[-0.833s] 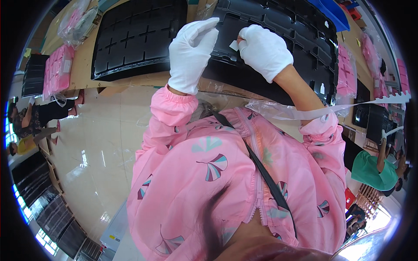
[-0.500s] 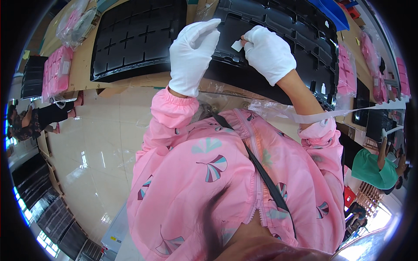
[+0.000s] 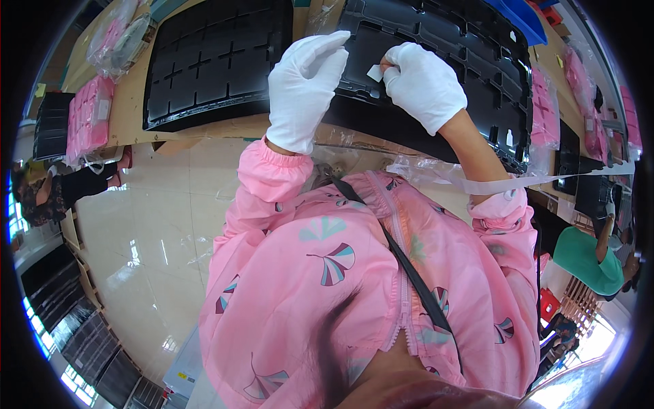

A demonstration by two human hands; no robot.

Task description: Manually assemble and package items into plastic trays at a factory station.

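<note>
In my right hand (image 3: 426,88), in a white glove with a bare fingertip showing, a small white label-like piece (image 3: 375,73) is pinched. The piece hangs over the near left part of a black plastic tray (image 3: 361,51) with moulded compartments. My left hand (image 3: 303,92), gloved in white too, is raised at the tray's left edge, its fingers stretched and the thumb apart, with nothing in it. Two more small white pieces, one of them a near label (image 3: 509,138), sit along the tray's right side. A long whitish strip (image 3: 538,181) lies across my right forearm and runs off to the right.
A second black tray (image 3: 211,61) stands on the brown work surface (image 3: 126,119) at left. Pink packed trays (image 3: 90,117) flank the trays on both sides. A blue bin (image 3: 521,17) is at the far right. People work at left and right, one in a green top (image 3: 586,260).
The white piece has tilted slightly and shifted a little right with my right hand. My left hand has also moved slightly right. The person in green has shifted their arm.
</note>
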